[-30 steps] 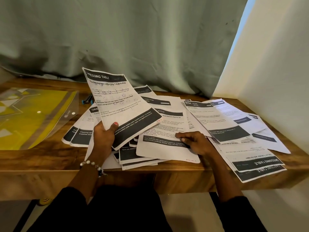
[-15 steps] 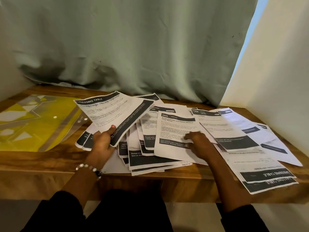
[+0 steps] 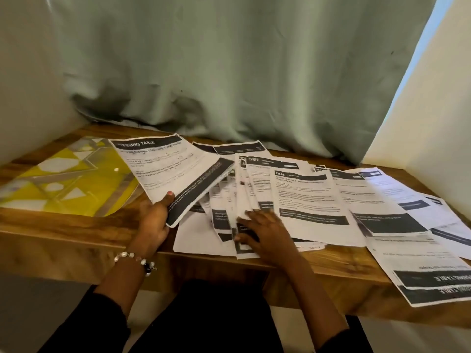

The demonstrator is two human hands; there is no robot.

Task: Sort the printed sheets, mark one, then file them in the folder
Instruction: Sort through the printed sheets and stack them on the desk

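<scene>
The left hand [image 3: 153, 220] pinches a white printed sheet with black bands [image 3: 170, 171] by its near edge, thumb on top, header pointing away and leftward over the yellow translucent plastic folder [image 3: 63, 184]. The right hand [image 3: 265, 235], fingers spread flat, presses the fanned pile of printed sheets [image 3: 305, 200] near the wooden surface's [image 3: 76, 230] front edge; several sheets overhang it at right.
</scene>
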